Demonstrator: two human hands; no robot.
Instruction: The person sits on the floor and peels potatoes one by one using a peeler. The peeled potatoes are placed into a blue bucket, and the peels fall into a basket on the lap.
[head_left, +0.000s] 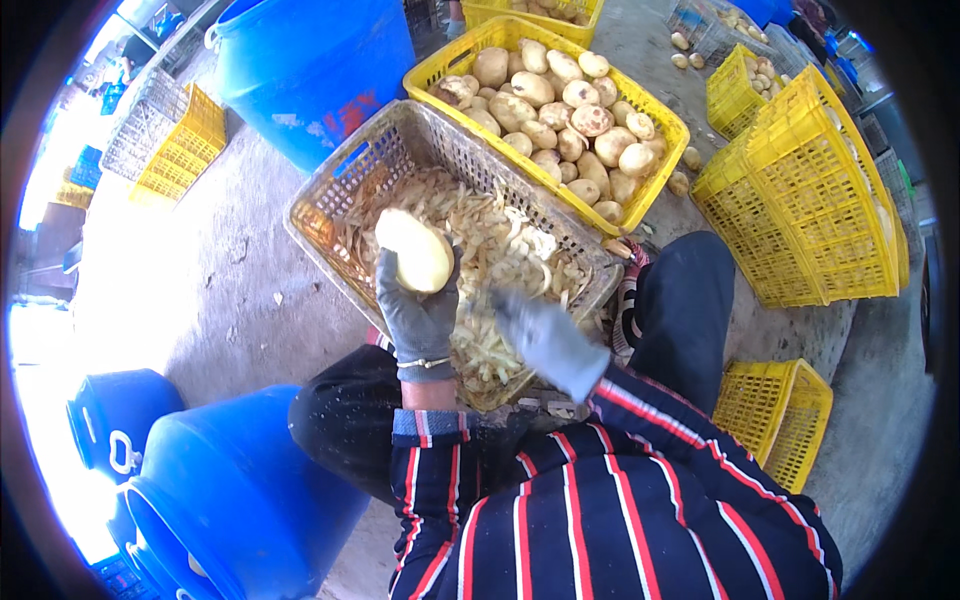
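My left hand (420, 319), in a grey glove, grips a large peeled potato (415, 251) from below. The potato is pale and smooth, held above a dirty plastic crate (457, 150) between my legs. Peelings (487, 232) cover the crate's bottom in a thick layer. My right hand (547, 337), also gloved in grey, is over the crate's near right side, apart from the potato. Motion blurs its fingers, so whether it holds a tool cannot be made out. Beyond the peelings stands a yellow crate (637, 90) filled with unpeeled potatoes (532, 90).
A large blue drum (315, 67) stands behind the crate, and more blue drums (247, 480) lie at lower left. Yellow crates (795, 202) are stacked on my right, with another yellow crate (772, 412) nearer. A wooden handle (619, 247) shows by my right foot. Loose potatoes (679, 184) dot the floor.
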